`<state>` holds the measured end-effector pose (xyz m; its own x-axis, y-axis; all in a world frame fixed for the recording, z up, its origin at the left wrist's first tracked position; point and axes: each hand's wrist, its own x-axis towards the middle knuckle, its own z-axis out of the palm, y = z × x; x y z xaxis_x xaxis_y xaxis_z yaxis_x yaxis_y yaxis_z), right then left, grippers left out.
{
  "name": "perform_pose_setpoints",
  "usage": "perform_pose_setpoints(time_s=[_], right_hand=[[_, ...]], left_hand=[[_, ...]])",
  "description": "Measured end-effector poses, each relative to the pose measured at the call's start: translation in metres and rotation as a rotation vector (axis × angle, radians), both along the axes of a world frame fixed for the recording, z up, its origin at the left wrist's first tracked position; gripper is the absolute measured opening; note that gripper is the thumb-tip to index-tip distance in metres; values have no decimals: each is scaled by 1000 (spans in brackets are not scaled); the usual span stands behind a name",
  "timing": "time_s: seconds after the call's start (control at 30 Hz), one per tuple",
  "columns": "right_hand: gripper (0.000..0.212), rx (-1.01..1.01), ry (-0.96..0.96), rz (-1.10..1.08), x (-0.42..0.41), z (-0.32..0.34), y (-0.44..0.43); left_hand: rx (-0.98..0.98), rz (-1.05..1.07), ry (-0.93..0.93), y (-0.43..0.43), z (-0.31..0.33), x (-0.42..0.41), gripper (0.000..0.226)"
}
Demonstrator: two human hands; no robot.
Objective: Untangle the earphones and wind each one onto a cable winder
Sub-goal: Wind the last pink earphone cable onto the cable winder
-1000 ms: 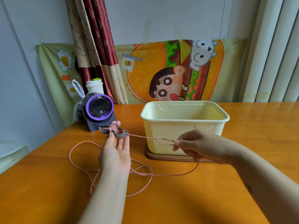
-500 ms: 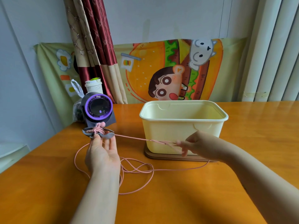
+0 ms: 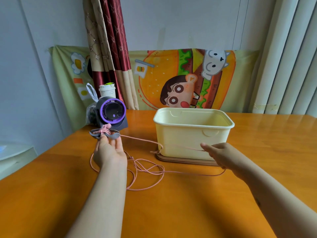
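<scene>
My left hand (image 3: 109, 152) holds a grey cable winder (image 3: 104, 133) at its fingertips, palm up, above the table's left side. A few turns of pink earphone cable (image 3: 147, 170) are wrapped round the winder's middle. From there the cable runs taut to the right, with a small knot in front of the bin, to my right hand (image 3: 221, 154), which pinches it. The remaining cable lies in loose loops on the table between my arms.
A cream plastic bin (image 3: 193, 133) stands on a brown lid behind the taut cable. A dark fan with a purple ring (image 3: 112, 112), a plastic bag and a white cup (image 3: 107, 90) are at the back left. The orange wooden table (image 3: 171, 212) ends at the left.
My right hand has pulled the cable further to the right, drawing it taut in front of the bin. My left hand with the winder has shifted left.
</scene>
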<state>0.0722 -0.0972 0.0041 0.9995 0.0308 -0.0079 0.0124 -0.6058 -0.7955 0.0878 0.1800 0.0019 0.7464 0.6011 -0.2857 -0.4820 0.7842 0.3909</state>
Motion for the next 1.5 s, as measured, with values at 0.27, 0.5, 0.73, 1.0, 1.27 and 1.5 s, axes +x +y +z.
perform_pose_setpoints(time_s=[0.27,0.5,0.73,1.0,1.27,1.5], right_hand=[[36,114,-165,-370,-18,-21,-28],[24,-350,-320,-463,-40,-29,-31],[31,-536,-220,-249,-53,-6,-23],[33,265,-394,172,-85,88,36],[26,94,-640,307,-119,132,63],[37,-306,-967,318,-135,149,53]], left_hand=[[-3,64,-37,13,41,-47,30],[44,62,-137,12,69,-83,27],[352,-88,-250,-25,91,-103,12],[698,-270,-510,-84,126,-127,20],[890,-227,-588,-83,147,-133,21],[1004,-309,-523,-76,132,-127,22]])
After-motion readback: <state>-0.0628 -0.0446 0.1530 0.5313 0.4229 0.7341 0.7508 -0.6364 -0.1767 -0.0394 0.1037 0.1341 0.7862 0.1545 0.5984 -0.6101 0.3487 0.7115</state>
